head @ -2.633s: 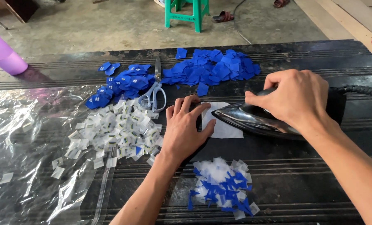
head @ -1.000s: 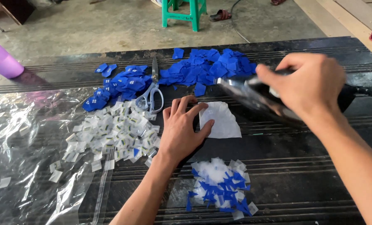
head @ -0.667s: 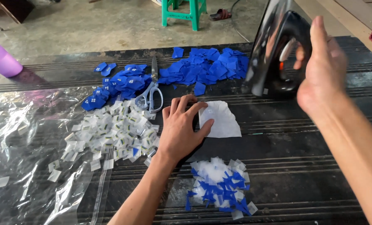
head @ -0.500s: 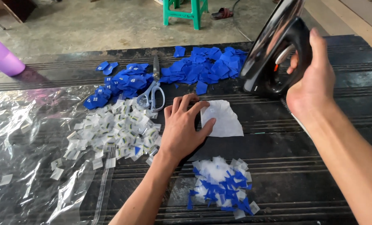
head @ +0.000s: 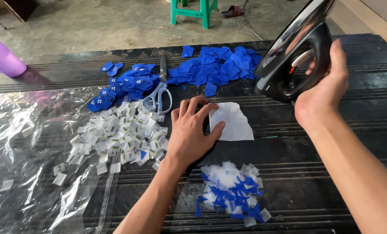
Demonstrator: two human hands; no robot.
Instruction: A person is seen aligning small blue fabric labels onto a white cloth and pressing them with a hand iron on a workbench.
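Three heaps wait on the counter (head: 341, 173); the left hand (head: 191, 134) lies flat, pinning the white sheet (head: 232, 123), while the right hand (head: 323, 93) grips the raised iron (head: 295, 52) — pressing looks midway.

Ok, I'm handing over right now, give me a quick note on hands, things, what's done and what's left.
Left hand: flat on the table, fingertips pinning the white sheet.
Right hand: grips the black iron, tipped up off the sheet, soleplate facing away.
Around: scissors between the blue patches and the pale tags; mixed blue-and-white pile near the front edge.
Done: iron is off the sheet.
Left: sheet not yet lifted; whatever lies under it is hidden.
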